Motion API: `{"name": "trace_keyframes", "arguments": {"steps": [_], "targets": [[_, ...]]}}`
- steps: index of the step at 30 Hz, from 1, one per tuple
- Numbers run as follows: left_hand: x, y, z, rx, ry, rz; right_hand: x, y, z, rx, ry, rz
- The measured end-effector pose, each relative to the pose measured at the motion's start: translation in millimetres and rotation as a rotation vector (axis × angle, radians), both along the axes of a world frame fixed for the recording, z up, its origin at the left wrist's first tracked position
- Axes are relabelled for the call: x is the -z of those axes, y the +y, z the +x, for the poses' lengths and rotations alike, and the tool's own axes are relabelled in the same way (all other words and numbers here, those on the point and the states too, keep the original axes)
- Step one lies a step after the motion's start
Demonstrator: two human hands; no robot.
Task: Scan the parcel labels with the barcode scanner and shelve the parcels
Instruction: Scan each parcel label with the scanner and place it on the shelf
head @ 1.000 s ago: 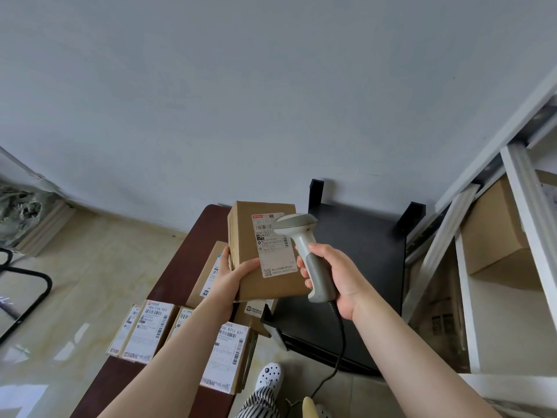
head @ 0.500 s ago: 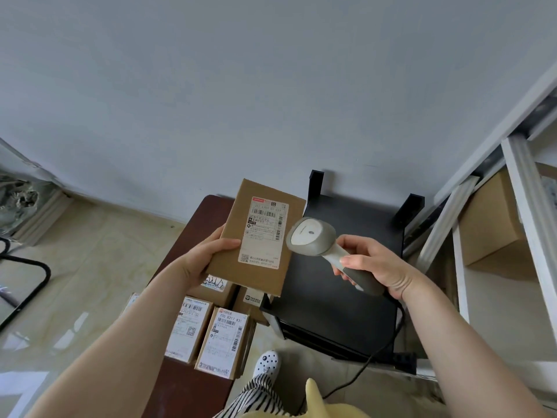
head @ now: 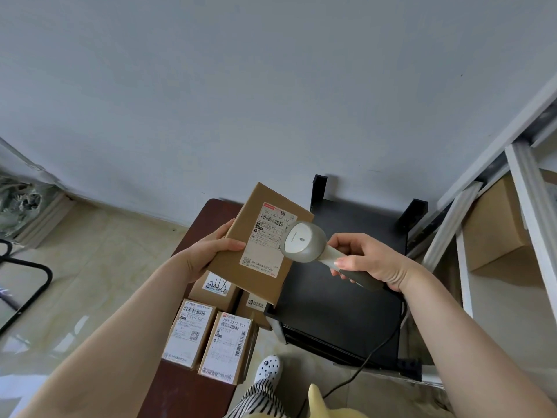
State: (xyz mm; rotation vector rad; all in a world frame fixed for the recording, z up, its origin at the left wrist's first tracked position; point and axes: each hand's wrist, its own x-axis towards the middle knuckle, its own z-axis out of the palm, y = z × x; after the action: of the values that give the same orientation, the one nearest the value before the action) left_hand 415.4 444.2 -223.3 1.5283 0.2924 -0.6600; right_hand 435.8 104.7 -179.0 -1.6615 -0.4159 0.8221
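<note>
one flat cardboard parcel, rounded grey scanner

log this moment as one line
step: scan label | left hand: holds parcel | right hand: holds scanner over label | shelving: not yet

scanner right of parcel, perhaps touching its label

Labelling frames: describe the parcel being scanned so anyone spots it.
Above the dark brown table, the left hand holds up a flat brown parcel. Unlike the boxes lying on the table, it is tilted in the air, the scanner over its label.
</note>
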Motion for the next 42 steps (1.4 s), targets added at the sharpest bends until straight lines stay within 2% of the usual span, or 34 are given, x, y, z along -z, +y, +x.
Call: {"name": "trace_keyframes", "arguments": {"steps": [15,20,26,29,33,38,42], "targets": [[0.5,0.2,0.8,-0.003,-0.003,0.007,7.8,0.0,0.9,0.032,0.046,-0.012],[8.5,6.6,4.9,-0.141,-0.043,0.025,35.0,-10.6,-2.9,0.218,0.179,-0.026],[16.9,0.2,2.2,-0.362,-0.107,-0.023,111.1,5.0,-3.5,0.776,0.28,-0.322],[19.0,-8.2,-4.2,-0.38,-0.134,-0.072,132.6,17.7,0.0,0.958,0.363,-0.327],[23.1,-14.9,-7.5,-0.359,-0.137,-0.104,149.9,34.0,6.3,1.105,0.356,-0.326],[29.6,-21.1,-4.1,-0.333,-0.122,-0.121,160.7,44.5,7.5,1.187,0.275,-0.385],[37.9,-18.1,1.7,-0.338,-0.087,-0.14,164.3,45.9,6.5,1.222,0.19,-0.523]]}}
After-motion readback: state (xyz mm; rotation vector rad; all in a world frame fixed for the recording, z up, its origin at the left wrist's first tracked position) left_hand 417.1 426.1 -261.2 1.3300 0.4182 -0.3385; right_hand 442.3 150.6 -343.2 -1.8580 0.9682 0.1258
